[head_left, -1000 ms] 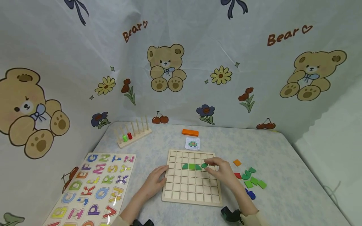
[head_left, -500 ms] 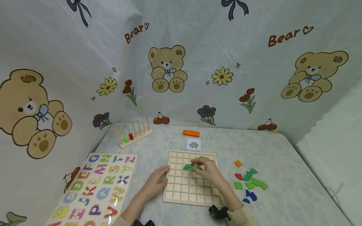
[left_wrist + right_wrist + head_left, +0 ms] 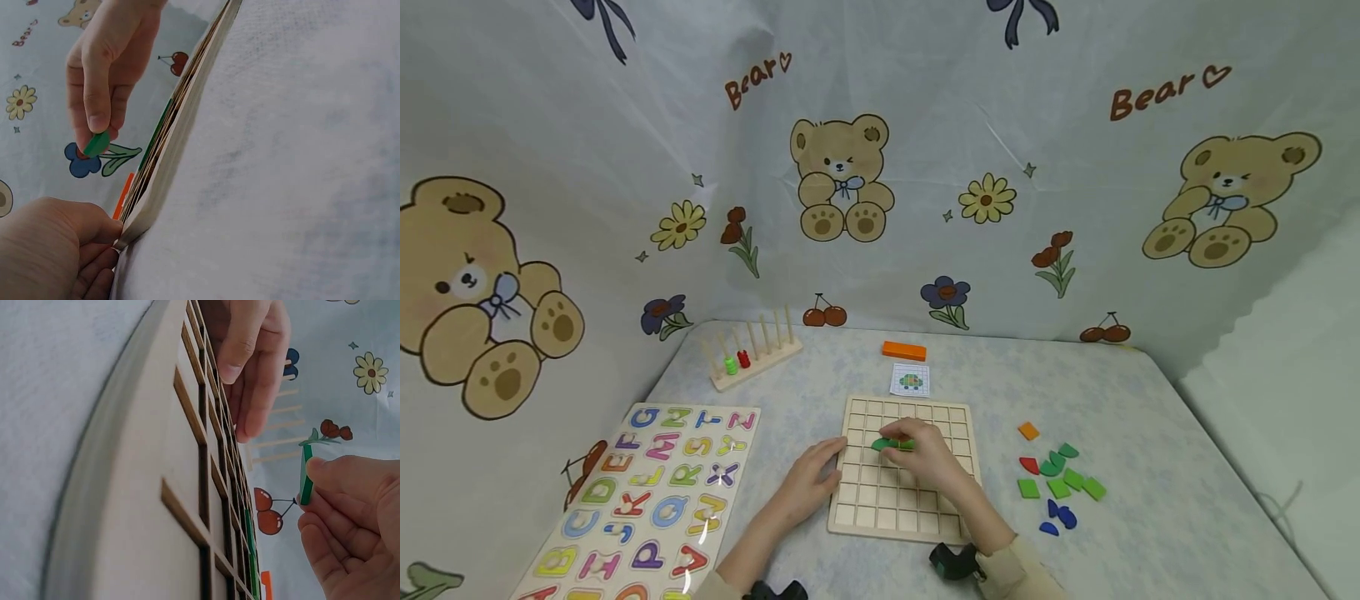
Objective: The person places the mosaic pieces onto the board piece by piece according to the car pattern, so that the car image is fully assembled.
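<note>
Piece [image 3: 305, 478], green, between right-hand fingers [image 3: 350, 474]

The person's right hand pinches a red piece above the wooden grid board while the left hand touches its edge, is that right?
Not quite: the piece is green, not red, as the right wrist view shows. The right hand does pinch it above the grid board, and the left hand touches its edge.

This looked like a children's play or learning corner: pale sheeting [image 3: 910, 75] printed with cartoon bears [image 3: 842, 179] and flowers [image 3: 987, 198] hung behind a surface [image 3: 1112, 400] that carried a letter board [image 3: 715, 433], a gridded wooden board [image 3: 887, 508], a peg stand [image 3: 760, 367] and small coloured pieces [image 3: 1073, 480]. Whether it stood in a home or a classroom could not be told.
</note>
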Motion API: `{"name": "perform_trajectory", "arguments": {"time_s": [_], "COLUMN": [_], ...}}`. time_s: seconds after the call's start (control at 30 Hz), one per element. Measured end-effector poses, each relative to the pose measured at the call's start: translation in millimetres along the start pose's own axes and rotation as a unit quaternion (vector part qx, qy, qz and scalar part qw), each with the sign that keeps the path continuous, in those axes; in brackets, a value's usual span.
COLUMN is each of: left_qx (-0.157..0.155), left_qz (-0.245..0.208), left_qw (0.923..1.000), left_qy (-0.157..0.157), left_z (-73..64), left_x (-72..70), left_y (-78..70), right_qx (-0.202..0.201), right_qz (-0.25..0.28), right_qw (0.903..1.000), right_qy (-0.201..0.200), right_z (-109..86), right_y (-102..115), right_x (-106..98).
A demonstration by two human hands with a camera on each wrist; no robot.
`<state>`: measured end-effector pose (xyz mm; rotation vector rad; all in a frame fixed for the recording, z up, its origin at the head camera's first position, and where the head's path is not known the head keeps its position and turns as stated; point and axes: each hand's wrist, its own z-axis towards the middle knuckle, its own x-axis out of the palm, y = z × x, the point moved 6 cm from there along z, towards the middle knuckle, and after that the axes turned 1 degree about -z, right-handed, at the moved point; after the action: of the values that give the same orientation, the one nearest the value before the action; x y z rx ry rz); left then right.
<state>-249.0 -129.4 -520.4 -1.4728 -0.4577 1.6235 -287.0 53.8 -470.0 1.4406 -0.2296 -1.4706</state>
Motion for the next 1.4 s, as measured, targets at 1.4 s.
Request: {"name": "perform_trajectory", "arguments": {"time_s": [1.4], "left_qx": [0.004], "left_qz": [0.001], "left_qw": [1.0000], "left_qy": [-0.002], "left_z": [0.4], "left_x": [0.5], "left_y": [-0.1], "right_qx": [-0.048], "right_qz": [-0.097], "right_qw": [0.9940], "right_qy": [0.016], "right_z": [1.9], "right_y": [-9], "right_x": [31]}}
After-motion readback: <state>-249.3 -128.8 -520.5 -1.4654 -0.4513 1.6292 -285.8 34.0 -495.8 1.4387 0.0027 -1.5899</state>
